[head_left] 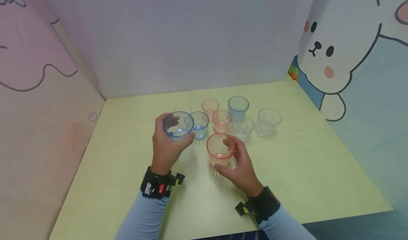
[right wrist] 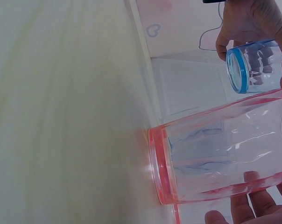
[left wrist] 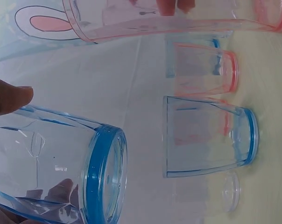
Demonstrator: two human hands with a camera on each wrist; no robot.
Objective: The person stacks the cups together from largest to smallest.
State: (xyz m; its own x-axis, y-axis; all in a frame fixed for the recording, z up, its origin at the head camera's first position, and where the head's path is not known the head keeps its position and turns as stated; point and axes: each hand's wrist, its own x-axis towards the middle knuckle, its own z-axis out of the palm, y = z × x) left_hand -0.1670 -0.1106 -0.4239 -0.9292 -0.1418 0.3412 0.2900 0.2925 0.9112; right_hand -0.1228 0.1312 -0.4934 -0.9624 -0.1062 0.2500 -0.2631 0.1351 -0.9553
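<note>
A person's right hand [head_left: 243, 169] curls round a transparent, red-rimmed round tumbler [head_left: 220, 148]. Left of that tumbler, the person's left hand [head_left: 167, 146] grips a transparent, blue-rimmed round tumbler [head_left: 178, 126], lifted. Beyond the red-rimmed one, seven see-through tumblers [head_left: 222, 122], blue, red and colourless, cluster on the flat, pale yellow table [head_left: 318, 165].

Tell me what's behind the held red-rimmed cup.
Behind the held cup stand two more red-rimmed cups and a clear cup; the right hand hides whatever lies directly behind it.
</note>
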